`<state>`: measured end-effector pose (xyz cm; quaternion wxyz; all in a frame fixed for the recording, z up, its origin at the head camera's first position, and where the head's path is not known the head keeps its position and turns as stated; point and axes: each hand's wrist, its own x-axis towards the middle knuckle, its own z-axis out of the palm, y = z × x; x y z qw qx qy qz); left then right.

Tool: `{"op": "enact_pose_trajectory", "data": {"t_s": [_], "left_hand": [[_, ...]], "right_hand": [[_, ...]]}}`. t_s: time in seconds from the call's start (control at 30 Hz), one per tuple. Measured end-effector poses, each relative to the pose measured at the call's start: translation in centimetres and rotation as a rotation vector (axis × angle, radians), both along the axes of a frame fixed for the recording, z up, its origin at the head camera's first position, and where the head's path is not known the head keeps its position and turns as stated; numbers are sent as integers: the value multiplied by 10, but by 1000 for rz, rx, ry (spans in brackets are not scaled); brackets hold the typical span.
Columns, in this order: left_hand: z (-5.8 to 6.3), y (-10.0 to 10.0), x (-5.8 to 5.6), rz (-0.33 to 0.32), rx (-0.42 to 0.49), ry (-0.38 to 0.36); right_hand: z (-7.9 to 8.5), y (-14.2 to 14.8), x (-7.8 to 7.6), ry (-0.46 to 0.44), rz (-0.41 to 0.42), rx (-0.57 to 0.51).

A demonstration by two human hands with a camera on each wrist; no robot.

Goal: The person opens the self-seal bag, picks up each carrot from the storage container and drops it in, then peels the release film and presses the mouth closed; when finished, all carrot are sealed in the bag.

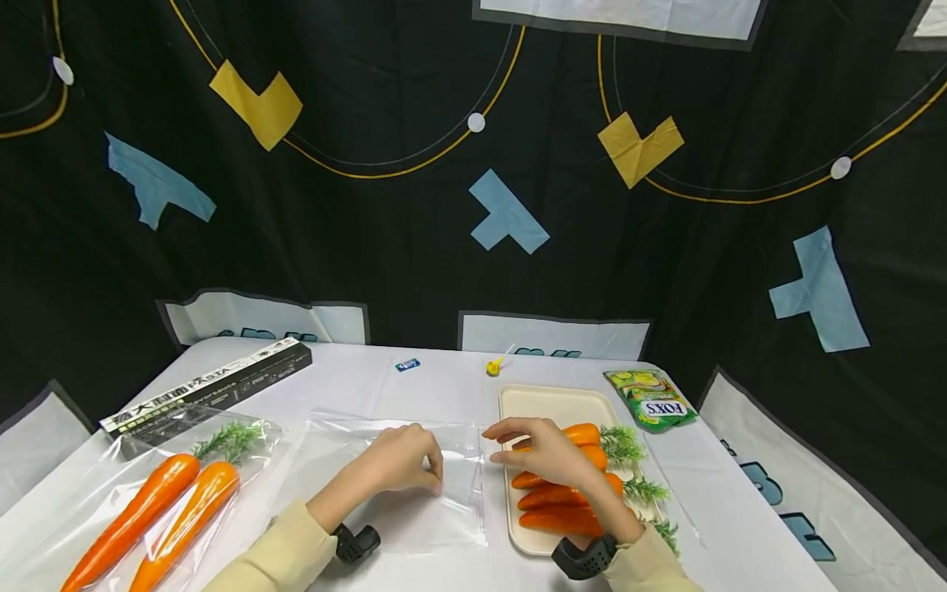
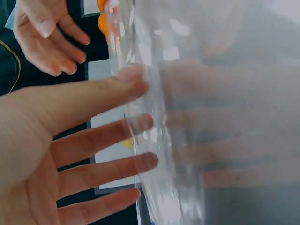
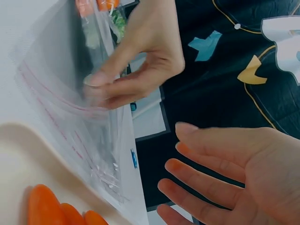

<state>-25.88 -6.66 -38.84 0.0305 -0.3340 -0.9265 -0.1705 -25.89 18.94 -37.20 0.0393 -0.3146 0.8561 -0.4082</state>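
In the head view, a clear zip bag [image 1: 444,526] lies flat in the middle of the white table. My left hand [image 1: 403,460] reaches down onto it, and the left wrist view shows its fingers straight and spread, thumb apart, fingertips right at the film [image 2: 173,187]. Pink zip lines on the bag [image 3: 56,119] appear in the right wrist view. My right hand [image 1: 543,450] hovers over the left side of a cream tray [image 1: 547,399], loosely bent and holding nothing. Several orange carrots [image 1: 565,520] with green feathery tops lie in the tray, partly hidden by that hand.
At the left, a clear bag with two carrots [image 1: 170,485] overlaps a long black pasta box [image 1: 214,382]. Toward the back sit a small blue packet [image 1: 407,364] and a yellow item [image 1: 493,367]. A green Fox's pouch [image 1: 651,400] lies beyond the tray, right.
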Motion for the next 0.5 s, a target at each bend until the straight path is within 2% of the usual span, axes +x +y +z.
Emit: {"op": "enact_pose_trajectory", "data": {"t_s": [0.2, 0.33, 0.5], "left_hand": [[6, -2, -6, -3, 96, -25], [11, -4, -7, -14, 146, -36], [15, -6, -7, 11, 195, -27]], "right_hand": [[-1, -3, 2, 13, 21, 37], [-2, -5, 3, 67, -4, 59], [-3, -7, 3, 110, -58, 54]]}}
